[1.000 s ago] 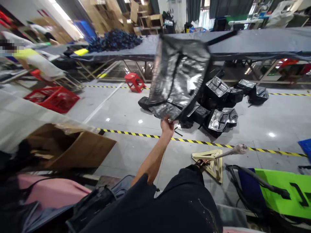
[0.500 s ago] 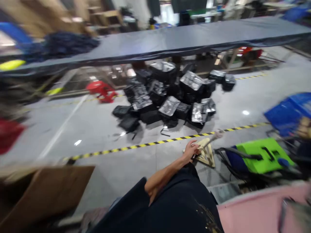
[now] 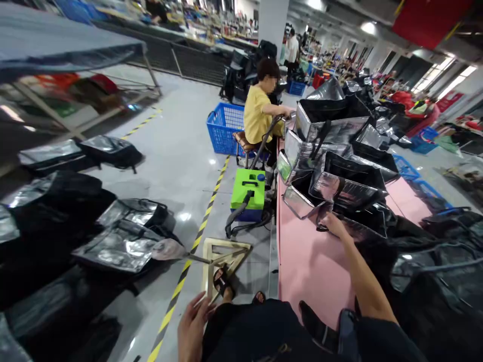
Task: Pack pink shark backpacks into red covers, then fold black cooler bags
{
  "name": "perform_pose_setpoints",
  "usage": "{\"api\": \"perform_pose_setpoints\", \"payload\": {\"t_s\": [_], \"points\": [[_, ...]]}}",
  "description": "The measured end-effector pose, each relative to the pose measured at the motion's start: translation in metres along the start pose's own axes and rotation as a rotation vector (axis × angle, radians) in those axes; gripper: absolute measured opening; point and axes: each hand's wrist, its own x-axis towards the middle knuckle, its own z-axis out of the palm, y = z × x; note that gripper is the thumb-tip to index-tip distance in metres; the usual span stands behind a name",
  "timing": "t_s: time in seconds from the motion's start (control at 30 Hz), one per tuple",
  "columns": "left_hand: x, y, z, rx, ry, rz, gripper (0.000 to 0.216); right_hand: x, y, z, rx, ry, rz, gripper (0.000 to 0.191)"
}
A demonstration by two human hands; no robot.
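On the pink table (image 3: 298,261), my right hand (image 3: 332,224) is closed on the edge of a silver-lined insulated bag (image 3: 362,223) at the bottom of a pile. Other open bags, among them a boxy insulated bag (image 3: 349,181), lean above and beside it. My left hand (image 3: 194,322) hangs low by my lap with its fingers apart and nothing in them. Near it, a cream triangular stand (image 3: 206,261) with a pole rests on the floor, and my sandalled foot is on it.
A green machine (image 3: 247,188) with a hose stands left of the table. Beyond it a person in yellow (image 3: 256,110) sits at the table beside a blue crate (image 3: 222,128). More insulated bags (image 3: 116,244) lie on the floor at left, past the striped tape (image 3: 206,216).
My view has swung right from the floor pile to the pink table. My right hand has come into view, closed on a bag. My left hand now appears lower, near my lap.
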Motion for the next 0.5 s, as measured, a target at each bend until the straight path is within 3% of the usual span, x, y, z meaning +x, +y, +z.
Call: {"api": "perform_pose_setpoints", "payload": {"t_s": [0.1, 0.2, 0.27, 0.33, 0.4, 0.5], "points": [[-0.003, -0.008, -0.004, 0.055, -0.032, -0.021, 0.079, 0.013, -0.007, -0.001, 0.071, 0.129, -0.013, 0.051], [-0.002, -0.002, -0.002, 0.098, -0.052, -0.004, 0.073, 0.042, 0.002, -0.043, 0.025, 0.466, 0.025, 0.055], [-0.005, 0.009, 0.003, 0.116, -0.095, -0.005, 0.071, 0.059, 0.011, -0.077, -0.07, 0.571, 0.077, 0.061], [-0.009, 0.02, 0.012, 0.136, -0.136, 0.003, 0.075, 0.067, 0.014, -0.104, -0.17, 0.513, 0.133, 0.059], [-0.014, 0.026, 0.021, 0.146, -0.178, 0.03, 0.082, 0.064, 0.006, -0.118, -0.251, 0.361, 0.145, 0.043], [-0.02, 0.028, 0.038, 0.141, -0.243, 0.064, 0.087, 0.038, -0.03, -0.118, -0.314, 0.161, -0.034, 0.03]]}}
